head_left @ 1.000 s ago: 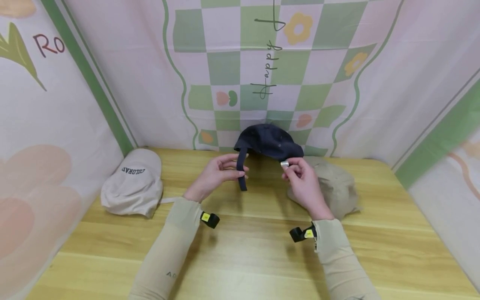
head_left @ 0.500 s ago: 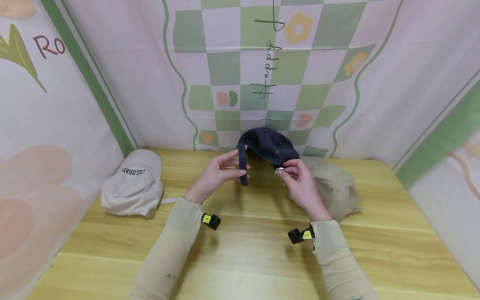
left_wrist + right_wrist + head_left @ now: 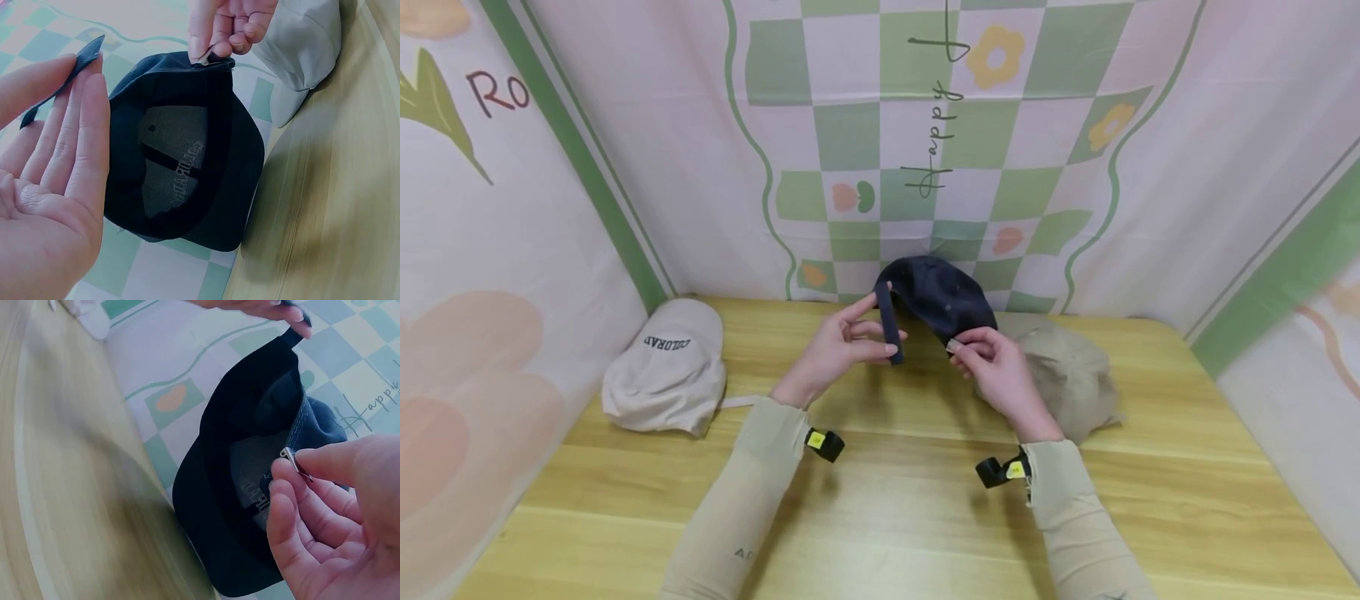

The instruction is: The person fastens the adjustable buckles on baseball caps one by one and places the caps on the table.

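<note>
Green checks were printed on the cloth wall, where "Happy" was written, with "RO" at left. Over the far middle of the wooden table, a navy baseball cap was held up. Its strap was pinched by the left hand, its metal buckle by the right hand. Lining up seemed to be under way; next, the strap's end likely had to be poked through. "COLORAD" could be read on the off-white cap at left.

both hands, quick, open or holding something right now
Left hand: holding, pinching the loose strap of the dark cap.
Right hand: holding, pinching the metal buckle at the cap's other side.
</note>
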`<state>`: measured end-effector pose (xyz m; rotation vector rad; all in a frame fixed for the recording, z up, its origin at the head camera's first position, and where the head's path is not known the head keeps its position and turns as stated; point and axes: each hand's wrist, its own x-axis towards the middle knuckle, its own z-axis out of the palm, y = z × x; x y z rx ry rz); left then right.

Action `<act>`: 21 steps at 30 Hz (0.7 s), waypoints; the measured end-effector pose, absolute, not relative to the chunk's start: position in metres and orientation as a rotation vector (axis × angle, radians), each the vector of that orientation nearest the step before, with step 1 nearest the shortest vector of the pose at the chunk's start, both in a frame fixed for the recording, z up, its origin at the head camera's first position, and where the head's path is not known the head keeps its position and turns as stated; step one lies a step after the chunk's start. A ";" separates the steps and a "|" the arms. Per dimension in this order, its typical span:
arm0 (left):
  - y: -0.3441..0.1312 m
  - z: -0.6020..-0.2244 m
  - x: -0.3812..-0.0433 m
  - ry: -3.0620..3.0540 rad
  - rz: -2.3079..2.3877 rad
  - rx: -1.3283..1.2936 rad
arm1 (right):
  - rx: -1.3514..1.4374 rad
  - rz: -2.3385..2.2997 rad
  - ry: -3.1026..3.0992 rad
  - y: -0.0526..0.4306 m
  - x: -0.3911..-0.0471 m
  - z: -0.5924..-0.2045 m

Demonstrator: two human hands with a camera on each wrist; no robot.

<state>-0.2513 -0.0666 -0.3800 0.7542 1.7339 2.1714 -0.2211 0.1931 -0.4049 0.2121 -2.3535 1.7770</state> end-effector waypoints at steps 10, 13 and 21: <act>-0.061 -0.376 -0.249 1.795 2.167 0.786 | 0.263 1.980 -2.215 0.186 -0.219 -0.398; -0.059 -0.374 -0.248 1.838 2.163 0.784 | 0.252 2.011 -2.232 0.186 -0.219 -0.397; -0.056 -0.373 -0.246 1.811 2.267 0.771 | 0.150 1.955 -2.364 0.187 -0.215 -0.397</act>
